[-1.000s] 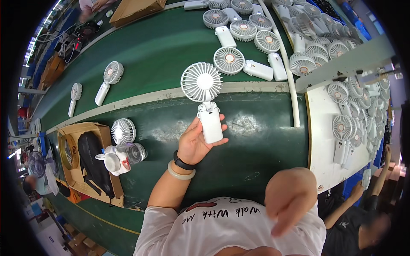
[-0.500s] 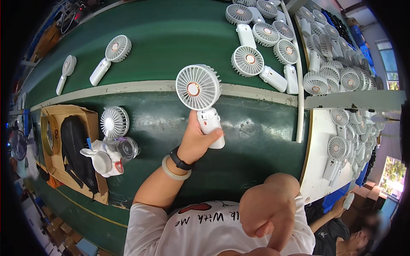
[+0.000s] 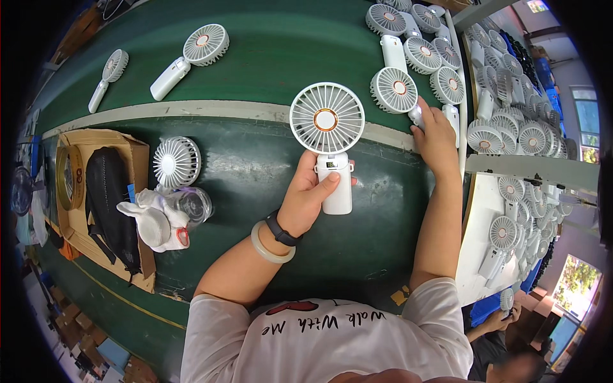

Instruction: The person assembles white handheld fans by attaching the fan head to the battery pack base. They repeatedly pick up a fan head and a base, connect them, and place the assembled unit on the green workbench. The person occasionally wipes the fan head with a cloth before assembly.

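Observation:
A white handheld fan (image 3: 327,140) stands upright in front of me, its round grille facing up with a copper-coloured ring at the hub. My left hand (image 3: 304,199) is wrapped round its handle, thumb across the front below a small dark display. Out to the right, my right hand (image 3: 439,142) has its fingers closed about the handle of another white handheld fan (image 3: 393,90), which lies at the near edge of a group. Most of that handle is covered by the hand. Another fan's handle (image 3: 451,118) lies just beside my fingers.
Two handheld fans (image 3: 205,46) (image 3: 115,66) lie on the green belt at the far left. Nearer are a fan head (image 3: 176,163), a clear jar (image 3: 193,205), a white figurine (image 3: 153,223) and a cardboard box (image 3: 142,191). Piled fans (image 3: 511,131) fill shelves rightward, past a white rail (image 3: 463,83); a co-worker sits below.
My right hand has gone from near my chest out to the fan group and closed on a handle. The fan in my left hand has turned more upright. The whole view has shifted slightly.

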Available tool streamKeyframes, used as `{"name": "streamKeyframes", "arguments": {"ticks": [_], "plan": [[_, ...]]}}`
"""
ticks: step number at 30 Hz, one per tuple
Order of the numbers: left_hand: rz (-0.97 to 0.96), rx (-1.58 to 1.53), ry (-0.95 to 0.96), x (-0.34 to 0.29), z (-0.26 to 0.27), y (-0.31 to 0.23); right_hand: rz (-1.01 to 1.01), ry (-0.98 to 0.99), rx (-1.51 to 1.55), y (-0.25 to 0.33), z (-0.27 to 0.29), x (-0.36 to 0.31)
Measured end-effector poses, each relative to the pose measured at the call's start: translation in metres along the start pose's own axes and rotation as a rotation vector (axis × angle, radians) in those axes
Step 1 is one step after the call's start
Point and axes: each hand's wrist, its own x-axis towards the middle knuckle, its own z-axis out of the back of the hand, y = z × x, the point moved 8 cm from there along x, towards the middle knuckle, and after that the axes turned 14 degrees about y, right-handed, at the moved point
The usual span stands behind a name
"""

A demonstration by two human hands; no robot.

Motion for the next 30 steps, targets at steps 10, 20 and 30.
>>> {"name": "streamKeyframes", "arguments": {"ticks": [10, 20, 30], "plan": [[0.013, -0.021, -0.004, 0.002, 0.003, -0.001, 0.406, 0.336, 2.538, 0.095, -0.027, -0.056], [0.027, -0.055, 0.000, 0.002, 0.001, -0.001, -0.163, -0.375, 0.552, 0.044, 0.004, -0.073], [0.026, -0.088, 0.049, 0.003, -0.008, 0.001, 0.162, -0.052, 1.113, 0.120, -0.004, -0.051]]}}
